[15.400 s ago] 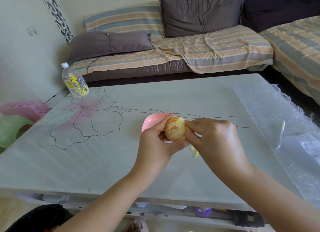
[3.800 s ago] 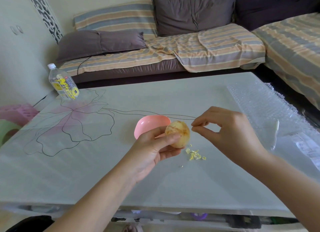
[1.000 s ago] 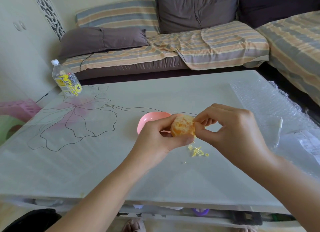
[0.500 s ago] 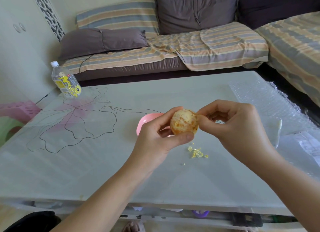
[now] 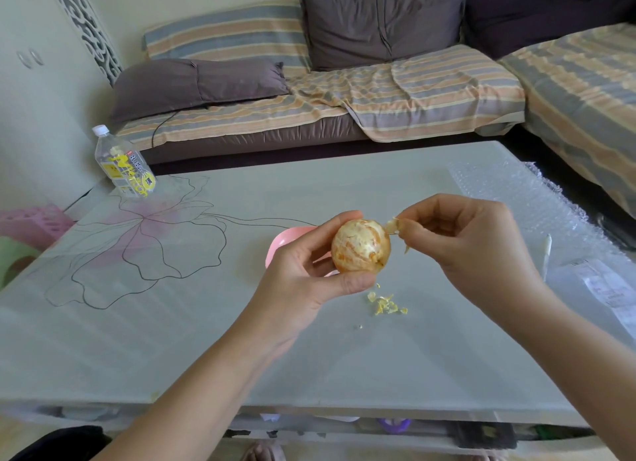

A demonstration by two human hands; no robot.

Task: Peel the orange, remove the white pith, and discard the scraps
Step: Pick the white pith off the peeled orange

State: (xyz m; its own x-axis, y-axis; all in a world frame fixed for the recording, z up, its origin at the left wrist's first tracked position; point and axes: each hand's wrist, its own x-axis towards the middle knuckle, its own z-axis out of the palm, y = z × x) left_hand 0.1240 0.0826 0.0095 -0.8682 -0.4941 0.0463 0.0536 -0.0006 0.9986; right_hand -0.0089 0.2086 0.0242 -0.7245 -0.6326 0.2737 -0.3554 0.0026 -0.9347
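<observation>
A pink bowl [image 5: 283, 243] sits on the table [image 5: 206, 323] just behind the left hand [image 5: 303, 278], which hides most of it; a small heap of yellowish scraps [image 5: 384, 304] lies on the table below the orange [image 5: 360, 245], with one stray crumb nearer the front edge; a clear water bottle [image 5: 124, 164] with a yellow label stands at the far left corner; bubble wrap [image 5: 537, 199] covers the right side, with a thin white stick [image 5: 546, 257] and a printed slip [image 5: 609, 292] on it.

The orange is held above the table, the left hand's thumb curled under it and fingers round its back; it is close to round, so no long axis can be told; its peeled face, patched with pale pith, is turned to the camera. The right hand [image 5: 471, 240] pinches a strip of pith [image 5: 392, 226] between thumb and forefinger, the strip leading off the orange's upper right.

The table is pale glass with a drawn flower outline; behind it runs a corner sofa [image 5: 378, 92] in striped covers with grey pillows [image 5: 378, 20]; pink and green stools [image 5: 31, 219] stand at the left.
</observation>
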